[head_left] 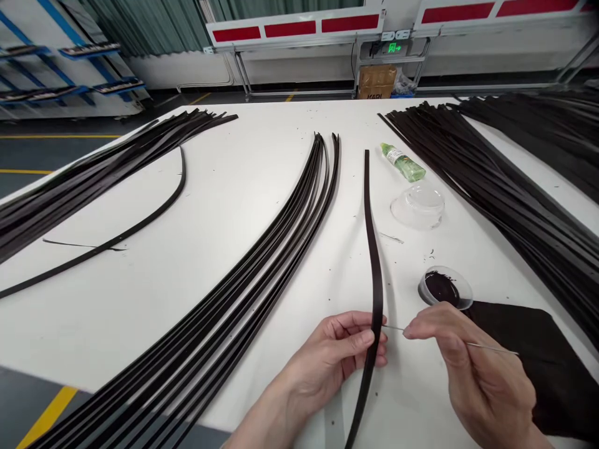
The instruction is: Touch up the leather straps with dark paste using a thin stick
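My left hand [339, 349] pinches a long black strip [373, 249] between thumb and fingers, near the table's front. The strip's far end lies away from me on the white table. In my right hand [482, 368] is a thin metal rod [491, 348], closed between thumb and fingers. Its tip meets or nearly meets the strip's right edge, just beside my left fingers. Behind my right hand sits a small clear cup [463, 292] with dark liquid [440, 288] in it. A black cloth-like sheet [519, 330] lies partly under my right hand.
Bundled black strips [262, 280] curve along the table's middle [224, 174]. More strips lie at the left [103, 168] and right [468, 162]. A green-labelled bottle [403, 163] lies on its side near a clear plastic lid or cup [418, 207]. Beyond stands a cardboard box [377, 81].
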{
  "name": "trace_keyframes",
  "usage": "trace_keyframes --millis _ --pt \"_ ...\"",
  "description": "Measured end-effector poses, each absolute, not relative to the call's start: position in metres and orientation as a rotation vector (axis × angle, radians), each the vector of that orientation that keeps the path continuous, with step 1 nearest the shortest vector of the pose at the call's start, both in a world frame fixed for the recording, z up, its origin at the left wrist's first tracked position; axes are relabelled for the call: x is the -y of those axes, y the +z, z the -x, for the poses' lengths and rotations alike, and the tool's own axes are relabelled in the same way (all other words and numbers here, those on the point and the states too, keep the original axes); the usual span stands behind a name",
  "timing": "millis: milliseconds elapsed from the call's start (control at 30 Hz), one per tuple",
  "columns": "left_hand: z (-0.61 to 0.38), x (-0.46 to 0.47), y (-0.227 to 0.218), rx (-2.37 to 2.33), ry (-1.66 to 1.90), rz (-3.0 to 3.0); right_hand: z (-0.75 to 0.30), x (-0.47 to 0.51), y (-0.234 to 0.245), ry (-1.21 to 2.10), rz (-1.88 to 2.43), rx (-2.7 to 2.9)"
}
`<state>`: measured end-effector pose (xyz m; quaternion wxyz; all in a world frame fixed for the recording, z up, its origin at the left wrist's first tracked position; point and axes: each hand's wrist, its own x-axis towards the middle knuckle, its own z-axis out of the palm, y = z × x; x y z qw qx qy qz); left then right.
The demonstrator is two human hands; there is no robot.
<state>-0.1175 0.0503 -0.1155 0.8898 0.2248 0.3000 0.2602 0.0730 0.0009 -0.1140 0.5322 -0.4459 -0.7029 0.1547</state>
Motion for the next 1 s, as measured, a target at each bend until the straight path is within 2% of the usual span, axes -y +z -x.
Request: trace_keyframes --millis 1000 --pt "0.1155 -0.0507 -0.1133 -0.678 0.556 -0.448 -0.0684 -0.0082 -0.1092 0.363 1.030 1.802"
